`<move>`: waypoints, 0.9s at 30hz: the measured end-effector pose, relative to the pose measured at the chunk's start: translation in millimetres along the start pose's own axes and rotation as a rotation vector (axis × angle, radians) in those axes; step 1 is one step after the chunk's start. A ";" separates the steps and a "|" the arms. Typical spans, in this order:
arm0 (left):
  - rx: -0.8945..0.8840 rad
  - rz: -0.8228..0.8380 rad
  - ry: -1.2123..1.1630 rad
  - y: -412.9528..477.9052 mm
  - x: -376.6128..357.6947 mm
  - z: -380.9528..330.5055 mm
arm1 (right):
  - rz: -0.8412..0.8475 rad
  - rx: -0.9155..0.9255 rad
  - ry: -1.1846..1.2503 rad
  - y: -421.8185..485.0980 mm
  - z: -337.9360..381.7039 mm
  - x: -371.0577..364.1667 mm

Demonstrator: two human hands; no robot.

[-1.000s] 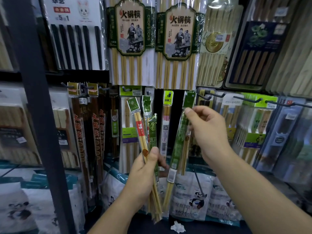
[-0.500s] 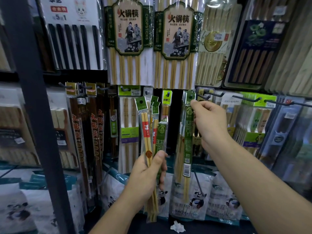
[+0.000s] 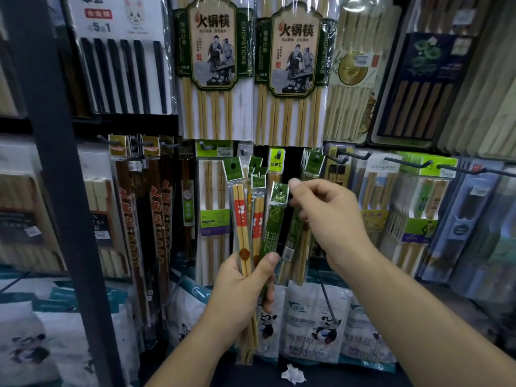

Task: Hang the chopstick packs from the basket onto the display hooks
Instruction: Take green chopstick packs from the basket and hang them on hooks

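Your left hand (image 3: pixel 243 289) gripped a fan of packs (image 3: pixel 241 219) low on their sticks. Your right hand (image 3: pixel 332 222), fingers curled, pinched the header of the green pack (image 3: pixel 275 219) in that fan, as best I could tell. The packs looked light, with stiff sticks in slick film, so the header beside its hole was the place to hold. Beyond, hung packs (image 3: pixel 312 166) showed where it likely belonged.

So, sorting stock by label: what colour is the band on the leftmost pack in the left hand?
Red band with white characters, clearest in head view.
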State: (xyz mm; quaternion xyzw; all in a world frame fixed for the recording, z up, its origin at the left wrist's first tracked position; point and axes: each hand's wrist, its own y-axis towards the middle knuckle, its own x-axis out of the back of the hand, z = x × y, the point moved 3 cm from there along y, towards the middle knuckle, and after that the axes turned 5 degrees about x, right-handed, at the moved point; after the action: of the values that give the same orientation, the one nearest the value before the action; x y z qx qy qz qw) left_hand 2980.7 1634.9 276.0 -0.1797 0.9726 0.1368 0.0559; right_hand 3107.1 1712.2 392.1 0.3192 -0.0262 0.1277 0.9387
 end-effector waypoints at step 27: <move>0.012 -0.001 -0.004 1.6 -1.4 4.2 | -0.279 -0.131 0.191 35.6 -0.5 19.4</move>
State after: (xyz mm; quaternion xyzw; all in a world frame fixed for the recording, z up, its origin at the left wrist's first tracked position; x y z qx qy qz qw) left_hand 2981.7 1638.0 272.6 -0.1795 0.9732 0.1315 0.0588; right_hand 3116.6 1744.0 415.3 0.2441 0.0993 0.0241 0.9643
